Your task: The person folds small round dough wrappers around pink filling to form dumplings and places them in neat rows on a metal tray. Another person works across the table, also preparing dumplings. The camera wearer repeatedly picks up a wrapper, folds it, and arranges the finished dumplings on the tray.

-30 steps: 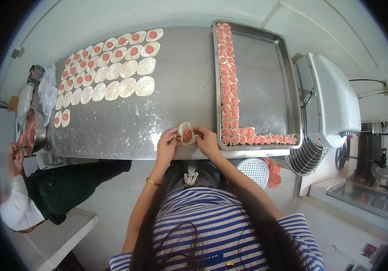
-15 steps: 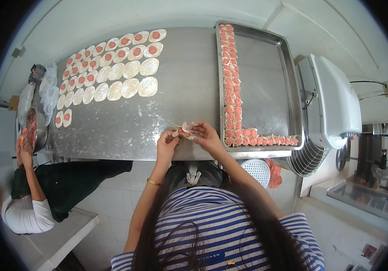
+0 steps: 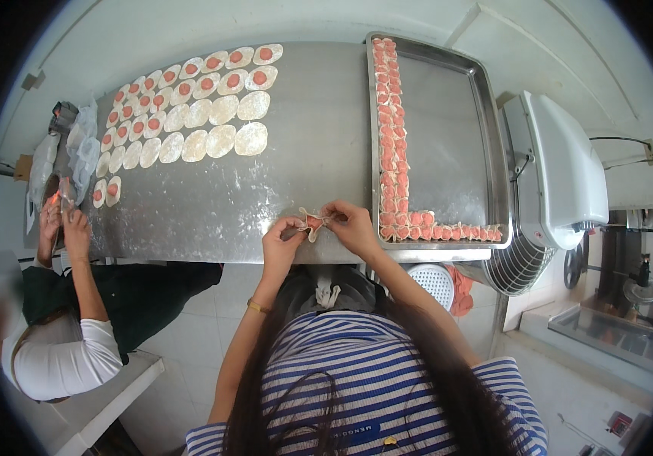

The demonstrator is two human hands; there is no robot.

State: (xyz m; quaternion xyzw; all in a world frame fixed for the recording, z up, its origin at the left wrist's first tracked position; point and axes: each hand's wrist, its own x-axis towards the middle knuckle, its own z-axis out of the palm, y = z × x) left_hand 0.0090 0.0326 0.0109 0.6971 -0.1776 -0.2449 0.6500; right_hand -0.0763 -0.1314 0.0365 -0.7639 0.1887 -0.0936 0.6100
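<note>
Between my two hands, over the near edge of the steel table, is a half-shaped dumpling (image 3: 312, 223). Its pale wrapper is folded up around pink filling, with the rim sticking out. Fingertips of my left hand (image 3: 284, 237) pinch its left side. From the opposite side, my right hand (image 3: 349, 228) pinches the wrapper between thumb and fingers. Rows of floured dough rounds (image 3: 251, 140) lie at the far left of the table, many topped with a pink ball of filling. To my right, a deep metal tray (image 3: 486, 152) holds lines of finished open-topped dumplings (image 3: 389, 163).
A co-worker's hands (image 3: 68, 224) are at the table's left end, by a bowl and plastic bags (image 3: 79, 148). A white machine (image 3: 562, 171) stands right of the tray. Below the table edge are a white perforated basket (image 3: 431, 289) and a reddish cloth (image 3: 461, 292).
The dumpling's wrapper has been drawn upright, and my fingers now pinch it from both sides; my right hand has turned slightly. The co-worker's hands have shifted right and lifted apart.
</note>
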